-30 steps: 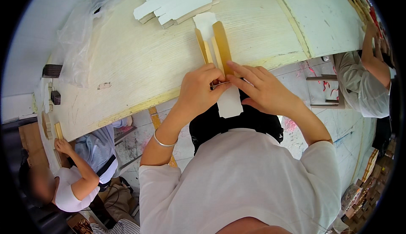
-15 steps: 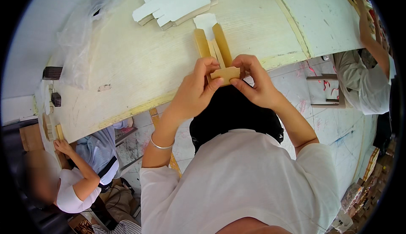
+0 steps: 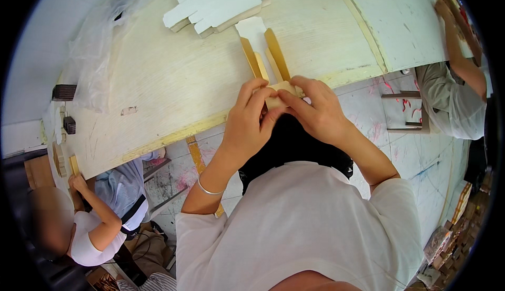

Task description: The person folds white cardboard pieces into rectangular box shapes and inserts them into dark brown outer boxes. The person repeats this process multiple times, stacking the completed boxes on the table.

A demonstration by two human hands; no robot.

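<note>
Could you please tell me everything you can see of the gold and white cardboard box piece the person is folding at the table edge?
The cardboard box piece is a long, narrow, half-folded blank, shiny gold outside and white inside. Its gold side walls stand up in a V and a white flap lies flat at the far end. It rests on the pale wooden table, reaching its near edge. There the left hand and right hand pinch the near flap, hiding that end.

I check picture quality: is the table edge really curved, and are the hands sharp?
Head view: the table edge bows only from fisheye distortion; left hand and right hand on the gold carton are fairly sharp; lighting even, corners black.
</note>
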